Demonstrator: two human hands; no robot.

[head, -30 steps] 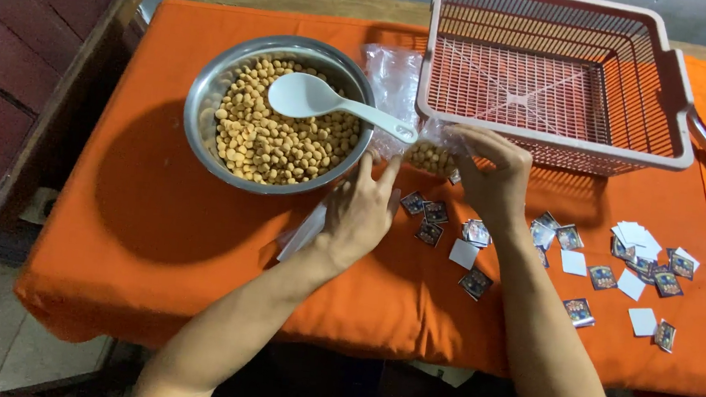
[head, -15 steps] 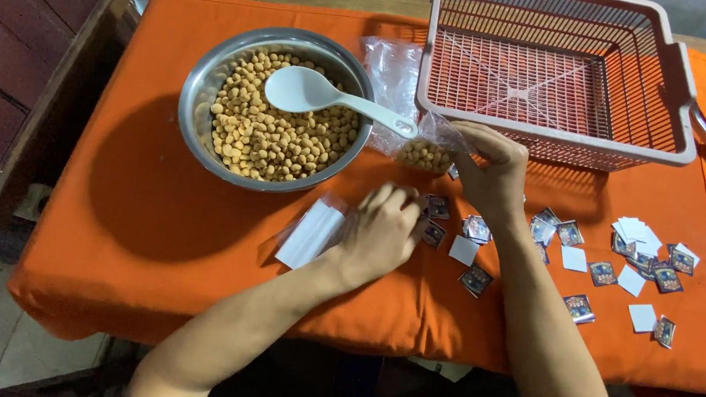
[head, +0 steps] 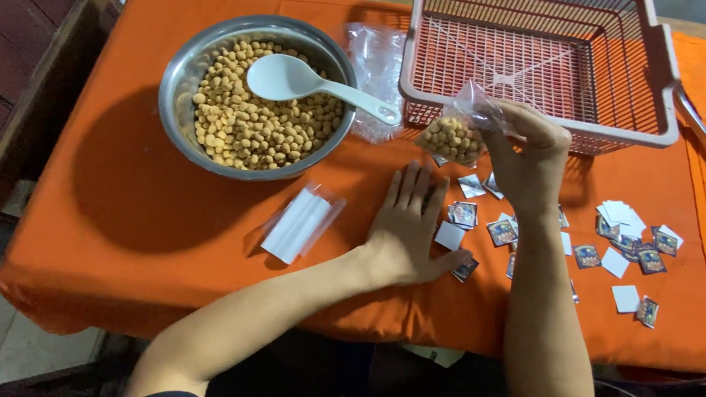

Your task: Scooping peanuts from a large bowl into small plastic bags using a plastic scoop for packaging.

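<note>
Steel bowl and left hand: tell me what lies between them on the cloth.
In the head view, a clear packet of white strips lies on the orange cloth between the steel bowl and the left hand, touching neither.

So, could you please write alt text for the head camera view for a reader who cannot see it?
The right hand holds up a small clear bag of nuts in front of a pink basket, while the left hand lies flat on small square cards scattered over an orange cloth. A steel bowl of nuts holds a white spoon.
</note>
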